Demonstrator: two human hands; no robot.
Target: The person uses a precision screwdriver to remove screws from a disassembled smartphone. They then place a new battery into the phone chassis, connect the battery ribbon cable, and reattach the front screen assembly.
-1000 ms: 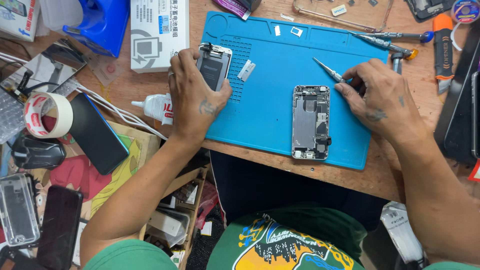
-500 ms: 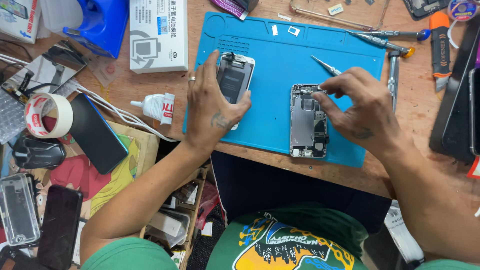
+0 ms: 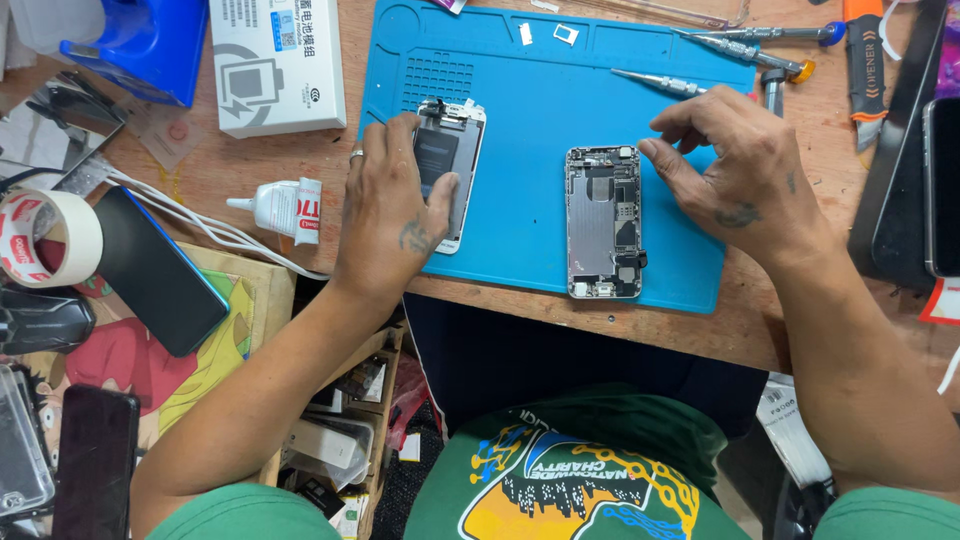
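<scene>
The surface (image 3: 300, 160) is a worn wooden bench top with a scuffed, reddish-brown finish. A blue work mat (image 3: 520, 90) covers its centre. Below the front edge, an open wooden shelf unit (image 3: 385, 345) holds small boxes. Lighting is even and bright, casting soft shadows. The floor beneath is dark and indistinct.
</scene>
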